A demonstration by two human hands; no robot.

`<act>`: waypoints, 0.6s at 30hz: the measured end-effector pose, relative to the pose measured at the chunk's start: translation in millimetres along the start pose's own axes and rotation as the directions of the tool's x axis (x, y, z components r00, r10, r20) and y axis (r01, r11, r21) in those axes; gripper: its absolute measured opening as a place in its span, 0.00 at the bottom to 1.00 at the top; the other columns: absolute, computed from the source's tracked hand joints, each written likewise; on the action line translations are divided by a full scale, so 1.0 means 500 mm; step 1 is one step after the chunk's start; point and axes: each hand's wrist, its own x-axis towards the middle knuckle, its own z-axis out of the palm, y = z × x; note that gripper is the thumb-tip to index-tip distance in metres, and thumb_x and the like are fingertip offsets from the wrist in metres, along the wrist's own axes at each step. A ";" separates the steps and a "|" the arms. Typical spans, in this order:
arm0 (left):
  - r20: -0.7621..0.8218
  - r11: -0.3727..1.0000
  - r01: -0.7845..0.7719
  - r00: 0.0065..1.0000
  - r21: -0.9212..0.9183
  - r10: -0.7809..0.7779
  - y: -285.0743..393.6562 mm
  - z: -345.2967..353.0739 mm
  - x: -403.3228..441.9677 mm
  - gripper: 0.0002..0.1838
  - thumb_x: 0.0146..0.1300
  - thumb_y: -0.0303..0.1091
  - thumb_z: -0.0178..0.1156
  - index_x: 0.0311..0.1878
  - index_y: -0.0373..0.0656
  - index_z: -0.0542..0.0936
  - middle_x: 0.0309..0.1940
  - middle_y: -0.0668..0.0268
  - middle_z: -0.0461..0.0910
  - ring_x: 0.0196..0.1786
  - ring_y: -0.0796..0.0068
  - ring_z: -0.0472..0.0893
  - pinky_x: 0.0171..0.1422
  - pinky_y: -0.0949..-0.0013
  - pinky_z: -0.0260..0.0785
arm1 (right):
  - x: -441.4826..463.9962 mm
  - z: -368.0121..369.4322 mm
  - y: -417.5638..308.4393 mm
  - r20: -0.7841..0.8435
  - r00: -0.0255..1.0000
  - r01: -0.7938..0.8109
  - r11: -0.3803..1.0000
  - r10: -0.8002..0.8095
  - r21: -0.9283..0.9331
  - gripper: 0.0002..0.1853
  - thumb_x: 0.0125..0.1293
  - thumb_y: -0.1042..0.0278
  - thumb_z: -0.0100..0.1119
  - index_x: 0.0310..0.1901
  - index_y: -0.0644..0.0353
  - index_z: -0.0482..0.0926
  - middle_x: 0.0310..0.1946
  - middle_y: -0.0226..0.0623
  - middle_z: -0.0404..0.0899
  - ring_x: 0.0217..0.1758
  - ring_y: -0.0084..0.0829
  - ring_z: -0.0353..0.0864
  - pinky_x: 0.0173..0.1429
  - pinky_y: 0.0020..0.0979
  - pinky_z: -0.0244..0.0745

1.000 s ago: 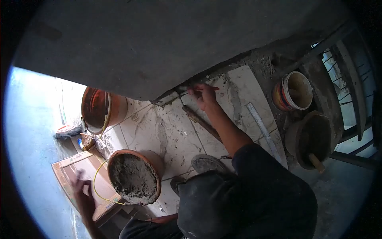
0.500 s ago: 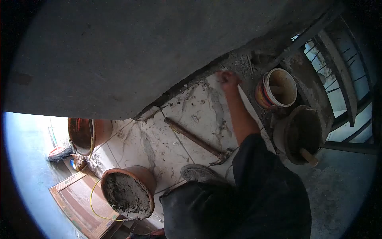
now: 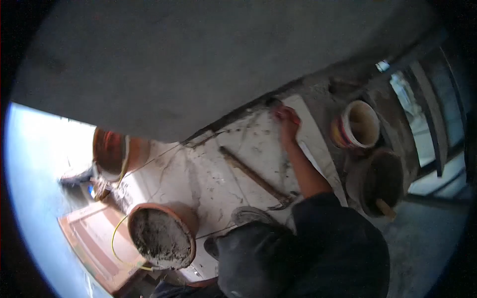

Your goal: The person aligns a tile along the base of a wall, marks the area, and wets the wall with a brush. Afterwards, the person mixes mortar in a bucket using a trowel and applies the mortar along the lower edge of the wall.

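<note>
Blurred by motion, my right hand (image 3: pixel 288 122) is low over the far end of the marbled tiles (image 3: pixel 208 179), close to the wall's foot. Its fingers are curled, with a reddish patch beside them; what they hold is too smeared to make out. A small dark shape (image 3: pixel 273 102) lies just beyond the fingertips. Nearer my body, a hammer (image 3: pixel 256 176) rests slantwise on the tiles, its handle pointing toward the wall. A pale straight strip (image 3: pixel 314 158) shows partly behind my forearm. My left hand is out of view.
A mortar-filled bucket (image 3: pixel 161 238) stands at lower left beside a cardboard box (image 3: pixel 102 243). An orange bucket (image 3: pixel 136 151) is farther back. On the right are a paint bucket (image 3: pixel 361 124) and a dark tub (image 3: pixel 380 181). The grey wall (image 3: pixel 174 64) spans the top.
My right hand has moved rightward along the wall side from the middle tiles, where it held a thin red object. My left hand has left the view at lower left. The camera view has shifted.
</note>
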 end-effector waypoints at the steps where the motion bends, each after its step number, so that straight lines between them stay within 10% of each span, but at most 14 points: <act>1: -0.127 0.985 0.108 0.984 -0.132 -0.125 0.008 0.021 -0.016 0.20 0.64 0.41 0.56 0.49 0.31 0.78 0.52 0.48 0.76 0.56 0.52 0.74 0.61 0.57 0.65 | -0.047 0.022 -0.044 0.025 0.999 0.026 0.999 -0.025 -0.041 0.05 0.64 0.73 0.54 0.35 0.64 0.77 0.31 0.34 0.78 0.37 0.25 0.76 0.45 0.27 0.71; 4: -0.100 1.000 -0.008 0.995 -0.014 0.007 -0.167 -0.009 -0.076 0.20 0.53 0.47 0.63 0.38 0.37 0.82 0.47 0.49 0.78 0.55 0.55 0.76 0.66 0.53 0.58 | -0.212 0.096 -0.119 0.394 0.914 0.143 0.985 -0.095 -0.093 0.06 0.64 0.72 0.54 0.36 0.65 0.79 0.36 0.36 0.80 0.38 0.25 0.77 0.49 0.27 0.72; 7: -0.187 0.993 0.116 0.976 0.016 -0.111 -0.013 0.003 -0.022 0.27 0.57 0.51 0.59 0.47 0.34 0.78 0.47 0.51 0.78 0.53 0.54 0.76 0.61 0.56 0.64 | -0.355 0.307 -0.152 0.822 0.546 0.337 0.941 -0.161 -0.040 0.07 0.63 0.74 0.53 0.41 0.65 0.77 0.40 0.43 0.79 0.42 0.32 0.79 0.51 0.32 0.73; 12: -0.082 0.992 0.102 0.991 -0.081 -0.108 0.005 -0.023 -0.012 0.25 0.54 0.50 0.61 0.40 0.33 0.79 0.45 0.48 0.78 0.52 0.52 0.76 0.60 0.55 0.65 | -0.480 0.765 0.011 0.914 0.037 0.632 0.717 -0.405 0.292 0.07 0.57 0.74 0.55 0.38 0.62 0.78 0.40 0.49 0.79 0.44 0.48 0.79 0.51 0.37 0.75; 14: -0.152 0.991 0.082 0.984 -0.110 -0.098 -0.010 -0.034 -0.037 0.21 0.58 0.43 0.59 0.41 0.31 0.81 0.47 0.48 0.79 0.55 0.48 0.75 0.61 0.51 0.64 | -0.510 0.898 0.083 0.994 -0.033 0.843 0.537 0.101 -0.027 0.08 0.58 0.68 0.56 0.37 0.61 0.79 0.40 0.49 0.79 0.45 0.48 0.79 0.51 0.38 0.76; 18: -0.169 0.981 0.158 0.970 -0.112 -0.175 -0.026 -0.049 -0.062 0.20 0.58 0.42 0.59 0.41 0.31 0.81 0.47 0.48 0.79 0.55 0.48 0.76 0.62 0.51 0.64 | -0.514 0.997 0.316 0.889 -0.038 0.925 0.352 0.456 -0.141 0.13 0.61 0.62 0.54 0.42 0.61 0.78 0.42 0.48 0.79 0.47 0.46 0.79 0.51 0.43 0.75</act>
